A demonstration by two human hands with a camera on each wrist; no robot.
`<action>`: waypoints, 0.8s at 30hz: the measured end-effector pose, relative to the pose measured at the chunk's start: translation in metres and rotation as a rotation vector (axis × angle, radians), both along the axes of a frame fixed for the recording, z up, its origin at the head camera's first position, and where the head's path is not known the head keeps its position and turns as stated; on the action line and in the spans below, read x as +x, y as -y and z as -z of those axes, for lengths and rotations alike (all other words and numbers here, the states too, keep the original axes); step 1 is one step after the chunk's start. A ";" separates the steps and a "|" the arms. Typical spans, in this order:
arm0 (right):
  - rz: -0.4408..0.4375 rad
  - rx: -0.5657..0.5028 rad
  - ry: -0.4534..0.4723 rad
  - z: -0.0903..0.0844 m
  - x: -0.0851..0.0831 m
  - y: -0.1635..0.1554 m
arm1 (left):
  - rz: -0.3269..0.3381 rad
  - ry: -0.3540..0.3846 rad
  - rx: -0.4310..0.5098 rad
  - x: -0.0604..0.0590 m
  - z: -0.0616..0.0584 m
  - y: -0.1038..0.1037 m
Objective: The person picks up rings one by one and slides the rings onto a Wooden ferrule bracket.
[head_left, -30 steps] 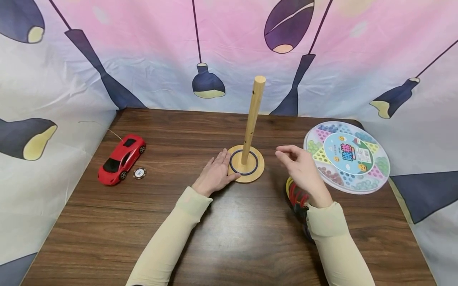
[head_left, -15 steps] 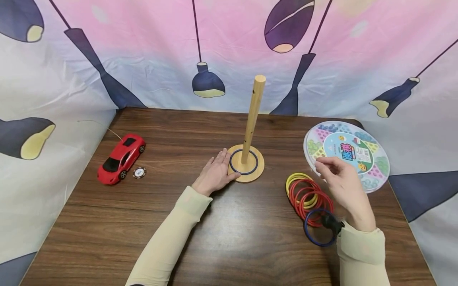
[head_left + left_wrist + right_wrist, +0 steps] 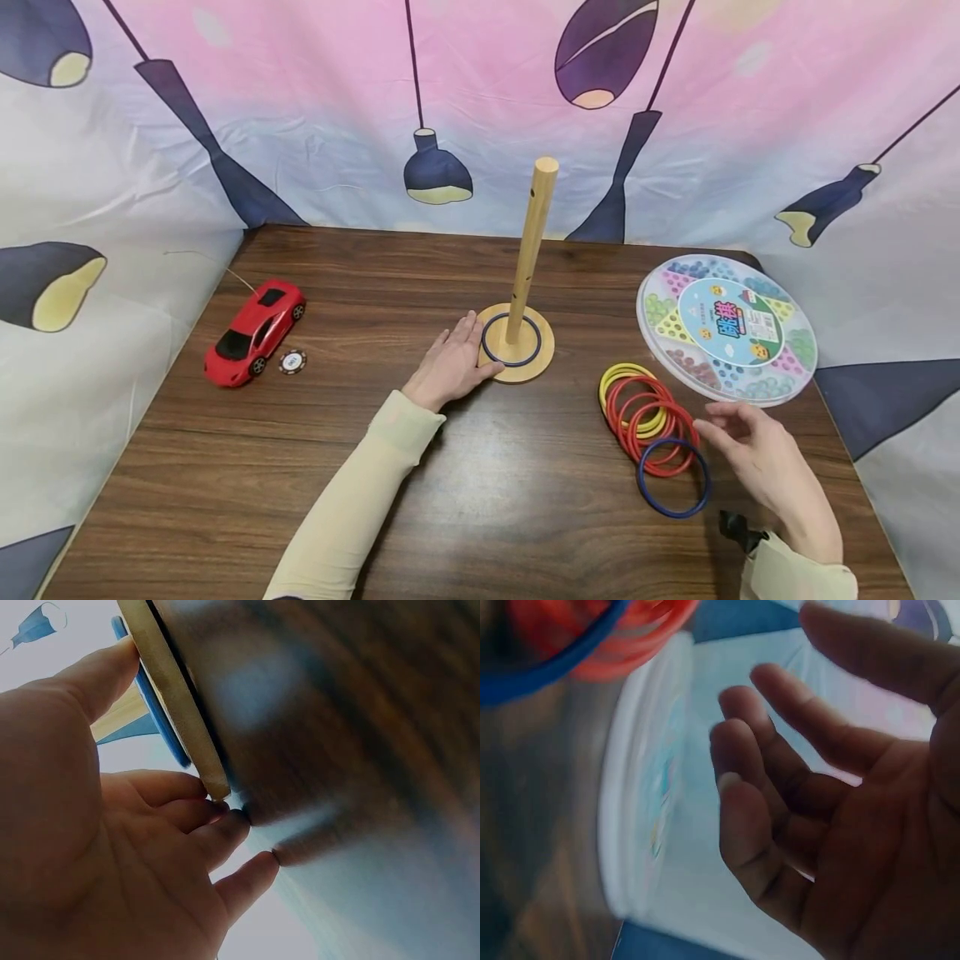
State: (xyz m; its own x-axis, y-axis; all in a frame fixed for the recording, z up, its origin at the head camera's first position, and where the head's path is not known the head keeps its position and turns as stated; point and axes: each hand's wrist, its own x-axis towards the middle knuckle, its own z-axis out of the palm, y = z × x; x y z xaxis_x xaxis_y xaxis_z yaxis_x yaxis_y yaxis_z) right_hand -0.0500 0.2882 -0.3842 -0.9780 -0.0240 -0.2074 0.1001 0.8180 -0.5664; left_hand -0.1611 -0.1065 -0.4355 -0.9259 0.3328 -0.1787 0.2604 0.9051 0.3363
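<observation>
A round wooden base [image 3: 498, 374] with an upright wooden peg [image 3: 530, 250] stands mid-table, and one dark blue ring [image 3: 538, 344] lies on the base around the peg. My left hand [image 3: 447, 367] rests at the base's left side. Its fingers are stretched along the rim, and its thumb touches the top of the base, as the left wrist view [image 3: 112, 817] also shows. My right hand [image 3: 776, 467] is held above the table at the right, fingers loosely bent, holding nothing. Just left of it lie overlapping rings: yellow [image 3: 628, 367], red [image 3: 628, 450] and one blue ring [image 3: 678, 515].
A round Chinese checkers set [image 3: 727, 329] with a clear cover lies at the right rear. A red toy car [image 3: 255, 333] and a poker chip [image 3: 292, 361] are at the left. Patterned cloth [image 3: 337, 100] hangs behind the wooden table [image 3: 225, 483].
My right hand has moved rightward and toward me, from beside the peg, past the checkers set, to beside the loose rings. The left hand and the peg stay in place.
</observation>
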 end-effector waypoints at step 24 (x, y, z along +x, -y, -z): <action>0.018 0.001 0.110 0.031 0.015 -0.005 | 0.005 -0.003 0.007 0.001 0.000 0.001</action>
State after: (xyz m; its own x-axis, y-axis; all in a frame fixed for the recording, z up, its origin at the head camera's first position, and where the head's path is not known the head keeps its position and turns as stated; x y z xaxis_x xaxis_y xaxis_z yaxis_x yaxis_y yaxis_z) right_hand -0.0351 0.2932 -0.4148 -0.9494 -0.0060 -0.3140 0.1768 0.8162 -0.5500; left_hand -0.1603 -0.1071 -0.4350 -0.9249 0.3384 -0.1735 0.2657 0.9014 0.3419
